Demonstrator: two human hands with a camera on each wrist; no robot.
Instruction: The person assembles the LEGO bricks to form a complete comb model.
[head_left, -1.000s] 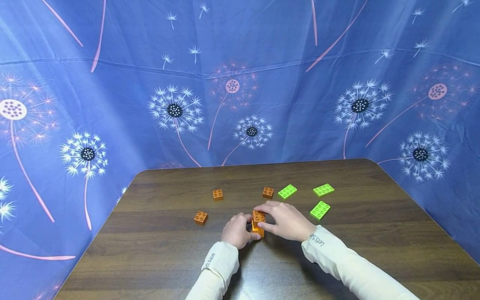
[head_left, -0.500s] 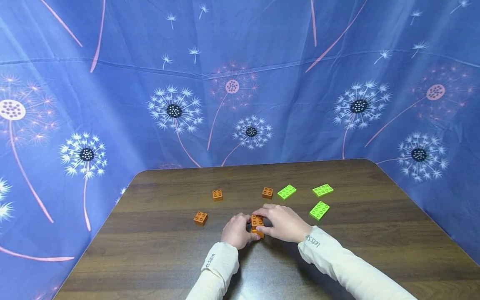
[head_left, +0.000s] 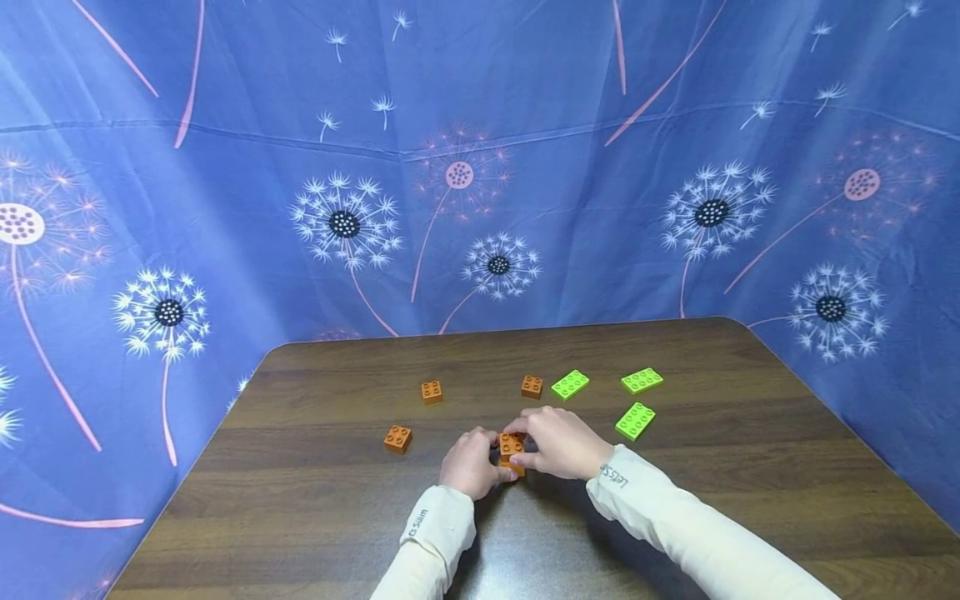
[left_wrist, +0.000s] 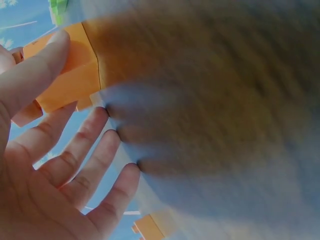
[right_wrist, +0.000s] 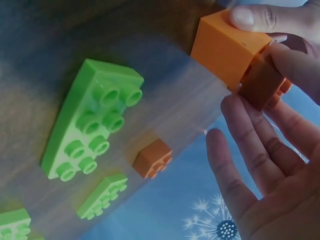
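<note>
The block stack (head_left: 512, 447) stands on the brown wooden table (head_left: 337, 517); on a clock face centred on it in the head view, a pale left sleeve (head_left: 442, 529) comes in from 7 o'clock and a pale right sleeve (head_left: 645, 500) from 4. The left hand (head_left: 468, 465) pinches the lower orange block (right_wrist: 222, 47) between thumb and forefinger, its other fingers spread loosely, tips at the table. The right hand (head_left: 566, 442) grips the upper brown block (right_wrist: 261, 80), its remaining fingers loosely apart; it lies between the stack and the nearest green block (head_left: 635, 421), just short of 3 o'clock.

Upright, the stack points its bumps at the ceiling, its long axis rising from the table. Whether the upper block is pressed fully down cannot be told.

Farther round, one loose brown block (head_left: 397, 439) sits at 9 o'clock, a second brown block (head_left: 431, 392) at 10 and a third brown block (head_left: 532, 387) nearly at 1. Just beside that third one is a middle green block (head_left: 571, 384), its length aimed at 2; a far green block (head_left: 642, 381) lies at 2. Behind the table hangs a blue dandelion cloth (head_left: 570, 75).
</note>
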